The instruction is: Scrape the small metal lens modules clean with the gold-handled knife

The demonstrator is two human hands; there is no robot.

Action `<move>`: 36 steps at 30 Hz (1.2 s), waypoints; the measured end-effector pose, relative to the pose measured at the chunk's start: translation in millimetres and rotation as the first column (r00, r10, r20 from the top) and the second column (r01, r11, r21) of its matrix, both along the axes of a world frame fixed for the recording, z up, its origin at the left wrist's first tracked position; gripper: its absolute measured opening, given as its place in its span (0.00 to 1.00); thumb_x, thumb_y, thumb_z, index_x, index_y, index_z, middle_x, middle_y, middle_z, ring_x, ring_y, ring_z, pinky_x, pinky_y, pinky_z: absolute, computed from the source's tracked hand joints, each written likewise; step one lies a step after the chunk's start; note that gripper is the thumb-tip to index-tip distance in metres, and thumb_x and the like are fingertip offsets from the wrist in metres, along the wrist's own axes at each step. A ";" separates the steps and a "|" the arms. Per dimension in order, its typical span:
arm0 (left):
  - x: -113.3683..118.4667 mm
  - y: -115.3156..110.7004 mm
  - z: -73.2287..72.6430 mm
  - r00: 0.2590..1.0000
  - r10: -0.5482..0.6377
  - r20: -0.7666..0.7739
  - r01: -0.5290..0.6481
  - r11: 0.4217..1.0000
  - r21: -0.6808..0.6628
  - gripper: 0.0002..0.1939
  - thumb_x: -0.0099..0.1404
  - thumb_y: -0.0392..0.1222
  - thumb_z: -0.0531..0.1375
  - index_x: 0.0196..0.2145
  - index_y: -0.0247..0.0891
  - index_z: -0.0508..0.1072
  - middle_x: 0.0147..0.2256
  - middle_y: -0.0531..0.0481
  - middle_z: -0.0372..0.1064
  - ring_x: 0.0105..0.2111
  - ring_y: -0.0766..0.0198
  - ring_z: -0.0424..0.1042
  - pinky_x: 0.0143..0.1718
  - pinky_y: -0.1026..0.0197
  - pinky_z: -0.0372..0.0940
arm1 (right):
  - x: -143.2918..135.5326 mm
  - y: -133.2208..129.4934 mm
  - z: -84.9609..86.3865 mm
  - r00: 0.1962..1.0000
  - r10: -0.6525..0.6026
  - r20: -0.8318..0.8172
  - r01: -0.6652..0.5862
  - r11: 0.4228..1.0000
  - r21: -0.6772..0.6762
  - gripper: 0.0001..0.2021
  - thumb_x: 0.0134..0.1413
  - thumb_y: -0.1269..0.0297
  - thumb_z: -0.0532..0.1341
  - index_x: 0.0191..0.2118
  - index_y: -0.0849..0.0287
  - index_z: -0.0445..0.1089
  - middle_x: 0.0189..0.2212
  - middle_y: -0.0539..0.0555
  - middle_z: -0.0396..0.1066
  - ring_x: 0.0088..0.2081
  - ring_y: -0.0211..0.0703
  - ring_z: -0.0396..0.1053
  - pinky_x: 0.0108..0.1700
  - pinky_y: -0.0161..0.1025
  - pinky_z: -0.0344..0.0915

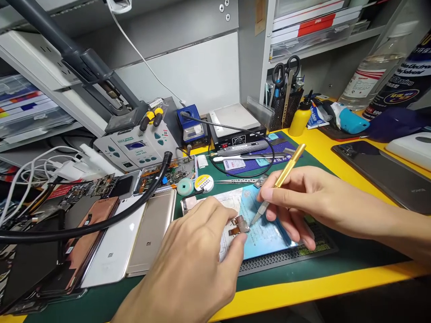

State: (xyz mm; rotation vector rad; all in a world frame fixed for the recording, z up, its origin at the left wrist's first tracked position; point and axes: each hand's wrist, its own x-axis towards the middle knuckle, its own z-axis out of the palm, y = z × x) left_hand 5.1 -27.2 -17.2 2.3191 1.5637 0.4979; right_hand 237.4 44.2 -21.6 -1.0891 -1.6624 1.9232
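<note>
In my right hand (296,197) is a craft knife with a gold handle (292,163), gripped like a pen. Its blade (257,214) slants down to the edge of a small metallic part with brown flex cables (243,223). My left hand (198,251) pinches around that part, with the index finger on its far side and the thumb on its near side. Beneath both hands lies a blue and white printed sheet (266,246). Another small electronic piece (260,181) sits beyond, close to my right fingers.
Several phones and back covers, among them a white phone (116,251), line the left side. A black hose (111,234) arches over them. Behind stand a soldering station (141,146), a hot plate (235,121) and a yellow bottle (301,119). Tweezers (232,181) lie on the green mat (286,282).
</note>
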 end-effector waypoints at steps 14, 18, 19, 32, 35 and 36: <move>7.5 3.4 -8.0 1.000 0.005 -0.026 -0.001 0.988 0.154 0.05 0.64 0.37 0.59 0.38 0.44 0.69 0.35 0.54 0.70 0.33 0.57 0.72 0.29 0.55 0.63 | -2.1 -0.3 0.5 0.999 -0.026 -0.029 0.024 0.997 -0.073 0.15 0.62 0.52 0.64 0.33 0.60 0.69 0.17 0.51 0.73 0.14 0.35 0.67 0.17 0.27 0.65; 6.1 2.7 -11.0 0.999 -0.018 -0.028 0.024 0.979 0.203 0.06 0.65 0.36 0.58 0.40 0.44 0.69 0.34 0.54 0.71 0.32 0.59 0.71 0.28 0.56 0.62 | -1.6 -2.3 2.0 1.000 -0.022 -0.011 0.021 0.997 -0.070 0.17 0.62 0.51 0.65 0.33 0.61 0.69 0.17 0.52 0.73 0.15 0.35 0.68 0.18 0.27 0.66; 6.0 3.1 -11.0 0.999 -0.022 -0.031 0.028 0.978 0.208 0.06 0.65 0.36 0.58 0.40 0.44 0.69 0.33 0.54 0.71 0.31 0.59 0.71 0.28 0.56 0.61 | -1.5 -2.7 2.3 1.000 -0.023 -0.007 0.022 0.997 -0.073 0.17 0.62 0.51 0.65 0.33 0.61 0.69 0.17 0.52 0.73 0.15 0.35 0.68 0.18 0.27 0.66; 0.7 5.9 -8.5 0.998 0.007 0.057 -0.007 1.000 0.005 0.07 0.67 0.40 0.58 0.43 0.48 0.73 0.38 0.54 0.73 0.35 0.58 0.73 0.33 0.56 0.64 | 0.1 -1.9 -1.9 0.998 -0.041 -0.044 0.038 0.996 -0.078 0.15 0.63 0.52 0.64 0.40 0.62 0.72 0.26 0.53 0.74 0.17 0.36 0.69 0.18 0.31 0.68; 1.2 6.7 -7.9 0.997 0.014 0.073 -0.013 1.000 -0.014 0.06 0.68 0.41 0.58 0.42 0.48 0.73 0.39 0.53 0.73 0.35 0.58 0.74 0.36 0.55 0.66 | -0.9 -2.5 -1.5 0.997 -0.048 -0.058 0.042 0.994 -0.101 0.16 0.63 0.51 0.63 0.40 0.62 0.72 0.24 0.52 0.73 0.17 0.36 0.68 0.18 0.30 0.68; 1.4 7.0 -7.7 0.997 0.015 0.076 -0.013 1.000 -0.024 0.06 0.68 0.41 0.58 0.42 0.48 0.73 0.39 0.53 0.73 0.35 0.58 0.74 0.37 0.54 0.66 | -1.4 -2.5 -1.0 0.996 -0.052 -0.067 0.045 0.993 -0.105 0.15 0.63 0.52 0.64 0.40 0.61 0.72 0.24 0.51 0.73 0.17 0.35 0.68 0.18 0.30 0.69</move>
